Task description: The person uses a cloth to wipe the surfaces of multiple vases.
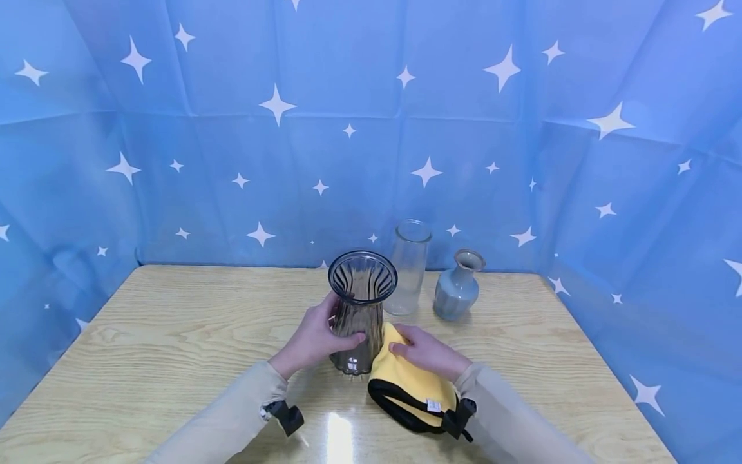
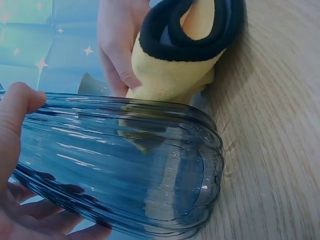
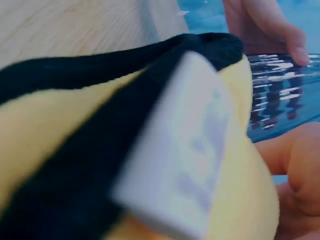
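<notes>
A dark, ribbed glass vase [image 1: 358,322] with a flared rim stands over the table, and my left hand [image 1: 320,336] grips it around the middle from the left. In the left wrist view, the thumb lies along one side of the ribbed glass [image 2: 115,150] and the fingers curl round the other. My right hand [image 1: 431,353] holds a folded yellow cloth [image 1: 400,370] with black edging and a white label [image 3: 175,145]. The cloth's upper end touches the vase's right side. Part of the right hand is hidden behind the cloth in the right wrist view.
Behind the dark vase stands a tall clear glass vase [image 1: 408,274]. To its right is a small grey-blue vase [image 1: 456,291] with a narrow neck. The wooden table [image 1: 191,335] meets a blue star-patterned curtain [image 1: 348,161] at the back and sides.
</notes>
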Motion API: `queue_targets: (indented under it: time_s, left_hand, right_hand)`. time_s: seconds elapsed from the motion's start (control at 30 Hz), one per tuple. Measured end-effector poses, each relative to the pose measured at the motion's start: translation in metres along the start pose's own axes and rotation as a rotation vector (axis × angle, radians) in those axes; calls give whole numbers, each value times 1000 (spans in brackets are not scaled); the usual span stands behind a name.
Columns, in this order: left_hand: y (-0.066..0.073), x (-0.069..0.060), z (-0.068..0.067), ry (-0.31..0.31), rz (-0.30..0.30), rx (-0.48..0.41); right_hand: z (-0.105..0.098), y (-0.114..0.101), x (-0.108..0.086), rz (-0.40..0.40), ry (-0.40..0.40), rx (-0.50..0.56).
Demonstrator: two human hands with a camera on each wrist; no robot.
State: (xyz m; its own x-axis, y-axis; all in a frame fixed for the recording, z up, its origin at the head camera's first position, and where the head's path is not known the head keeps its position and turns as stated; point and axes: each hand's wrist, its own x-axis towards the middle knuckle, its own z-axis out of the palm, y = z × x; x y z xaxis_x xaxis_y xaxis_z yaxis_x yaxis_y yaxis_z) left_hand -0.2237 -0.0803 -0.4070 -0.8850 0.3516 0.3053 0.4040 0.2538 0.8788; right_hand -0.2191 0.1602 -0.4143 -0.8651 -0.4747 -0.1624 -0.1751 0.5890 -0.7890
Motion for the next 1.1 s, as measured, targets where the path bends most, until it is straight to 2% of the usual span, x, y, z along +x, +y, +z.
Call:
queue_targets:
  time_s: [0.2,0.37,0.43,0.6,0.7,0.83,0.97,1.1]
  left_hand:
    - [0,0,0,10,8,8]
    - [1,1,0,11,5,0]
    - [1,1,0,9,0,-1]
    - [-2,1,0,2,-9,10]
    - [-3,1,0,-6,-10,9]
    - [-2,1,0,-8,-13,13]
    - [-2,1,-1,-20,-18,13]
    - [-1,1,-1,-27,-19,1]
  right_hand:
    - [3,-2,7,38,-45,-126]
    - [7,-7,6,57,1,-225]
    - [9,-7,4,53,36,-199]
    - [14,-1,-3,25,151,-32]
    - [16,1,-7,-7,220,32]
    - [15,-4,-10,-78,279,52]
    - [9,-16,-13,-188,324,46]
    - [1,-26,-14,-248,337,135]
